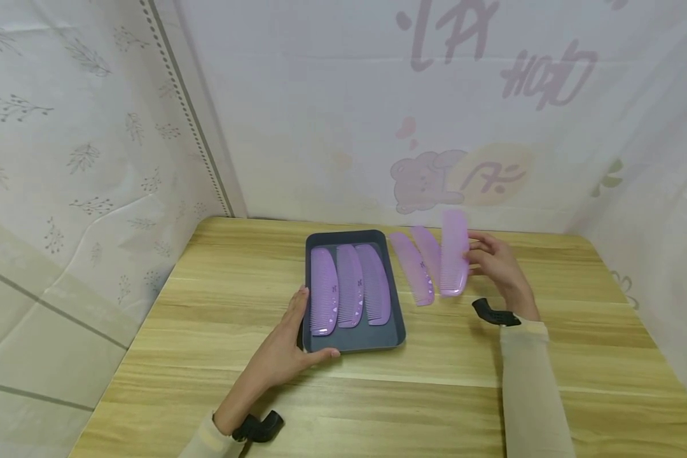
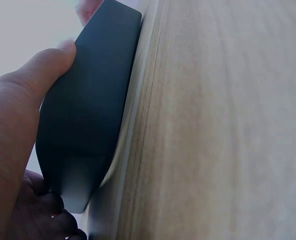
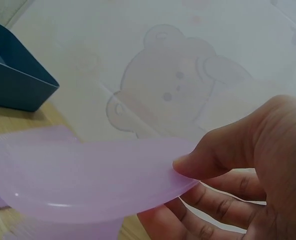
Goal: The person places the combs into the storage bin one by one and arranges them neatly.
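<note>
My right hand (image 1: 495, 264) pinches a purple comb (image 1: 453, 254) by its spine edge, thumb on one face and fingers behind, as the right wrist view shows. The comb stands roughly upright above the table, teeth facing left. Two more purple combs, one printed with small white marks (image 1: 413, 267) and one partly covered (image 1: 427, 251), lie just left of it. My left hand (image 1: 283, 346) grips the near left corner of a dark grey tray (image 1: 355, 343), thumb along the near rim, fingers along the left side. Inside the tray, three purple combs (image 1: 350, 286) lie side by side.
The wood-grain table (image 1: 435, 407) reaches back to a pale printed cloth (image 1: 320, 127) with a bear drawing. More patterned cloth hangs at the left and right sides. Black camera mounts (image 1: 257, 426) sit on both wrists.
</note>
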A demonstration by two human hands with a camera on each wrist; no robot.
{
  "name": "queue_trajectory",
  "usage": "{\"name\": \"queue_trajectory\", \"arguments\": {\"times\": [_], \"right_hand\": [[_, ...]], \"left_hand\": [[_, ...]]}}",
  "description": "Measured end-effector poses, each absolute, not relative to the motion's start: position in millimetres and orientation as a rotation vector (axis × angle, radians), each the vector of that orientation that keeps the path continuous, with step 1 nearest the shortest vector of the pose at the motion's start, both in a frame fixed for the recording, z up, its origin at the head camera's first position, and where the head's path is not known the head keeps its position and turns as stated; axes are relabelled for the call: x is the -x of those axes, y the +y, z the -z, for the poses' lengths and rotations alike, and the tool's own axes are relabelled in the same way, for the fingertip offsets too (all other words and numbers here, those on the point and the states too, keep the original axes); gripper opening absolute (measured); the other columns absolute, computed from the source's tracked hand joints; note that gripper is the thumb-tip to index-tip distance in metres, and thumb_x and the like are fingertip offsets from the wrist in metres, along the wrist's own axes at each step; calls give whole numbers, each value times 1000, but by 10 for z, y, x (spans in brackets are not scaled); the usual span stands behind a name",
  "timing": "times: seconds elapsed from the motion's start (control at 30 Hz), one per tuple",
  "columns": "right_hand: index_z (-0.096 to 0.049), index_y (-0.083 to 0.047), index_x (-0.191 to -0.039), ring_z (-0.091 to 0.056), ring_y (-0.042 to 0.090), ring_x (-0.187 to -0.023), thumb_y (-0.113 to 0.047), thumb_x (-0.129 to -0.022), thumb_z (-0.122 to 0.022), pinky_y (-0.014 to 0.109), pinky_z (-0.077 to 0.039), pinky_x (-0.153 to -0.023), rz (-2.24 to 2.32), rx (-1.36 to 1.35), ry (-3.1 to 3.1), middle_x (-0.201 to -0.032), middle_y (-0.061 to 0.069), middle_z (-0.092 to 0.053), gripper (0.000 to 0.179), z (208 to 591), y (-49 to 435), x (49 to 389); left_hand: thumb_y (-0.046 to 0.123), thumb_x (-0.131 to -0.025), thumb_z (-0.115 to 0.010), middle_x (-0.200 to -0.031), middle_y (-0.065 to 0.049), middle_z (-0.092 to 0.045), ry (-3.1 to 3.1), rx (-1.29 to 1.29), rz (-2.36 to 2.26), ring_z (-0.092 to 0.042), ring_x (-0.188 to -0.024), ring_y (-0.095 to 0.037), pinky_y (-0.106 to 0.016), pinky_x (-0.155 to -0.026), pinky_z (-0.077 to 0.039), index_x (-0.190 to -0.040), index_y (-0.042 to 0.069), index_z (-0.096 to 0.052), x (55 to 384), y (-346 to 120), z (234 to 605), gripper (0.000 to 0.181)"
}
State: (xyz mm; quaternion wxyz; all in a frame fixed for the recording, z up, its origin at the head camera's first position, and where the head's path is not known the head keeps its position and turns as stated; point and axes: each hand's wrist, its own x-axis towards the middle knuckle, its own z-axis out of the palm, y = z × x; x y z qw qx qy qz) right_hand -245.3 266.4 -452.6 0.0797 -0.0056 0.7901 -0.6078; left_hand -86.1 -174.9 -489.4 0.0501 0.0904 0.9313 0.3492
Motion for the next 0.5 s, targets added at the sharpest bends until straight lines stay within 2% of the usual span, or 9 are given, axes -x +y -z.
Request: {"name": "queue_trajectory", "arguments": {"times": [0.5], "right_hand": [[-45, -6, -150, -70, 10, -82, -7, -99, -64, 32, -64, -71, 1776, 104, 2366, -104, -1, -66, 54, 4530, 2426, 2473]], "left_hand": [[85, -69, -70, -175, -5, -2, 2838, -273, -1048, -13, -160, -29, -58, -124, -29, -166, 23, 3, 870, -1745, 4909, 137]]}}
